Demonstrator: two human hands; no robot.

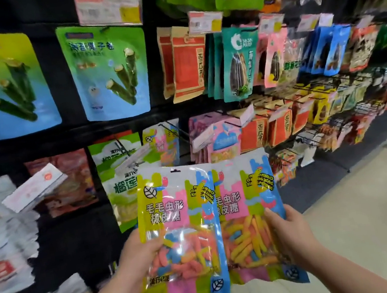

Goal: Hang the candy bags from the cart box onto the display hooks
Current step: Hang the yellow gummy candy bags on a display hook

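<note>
both grips were pinching candy bags. the left grip [138,252] held the left side of the first bag [178,224], with the thumb on the front and the fingers behind. the right grip [293,231] held the right side of the second bag [248,213] the same way. the two bags were up side by side, fronts to the camera. the first bag's edge lay a little over the second bag. they were in the air, low down in front of the rack [62,91], and not on any hook.

some hung bags [161,141] of the same kind were on a hook [171,128] just above, behind a white tag [136,158]. i could not tell if they were part of this job or were there from the start. the two held bags were not yet hung. the first bag had a small hole [175,171] at its top, and i think it had to slide over the hook's tip. the cart box was out of sight, so i could not tell how many bags were left.

both arms reached forward and up from the bottom of the view. the palms were turned in toward each other, and the wrists were about level.
</note>
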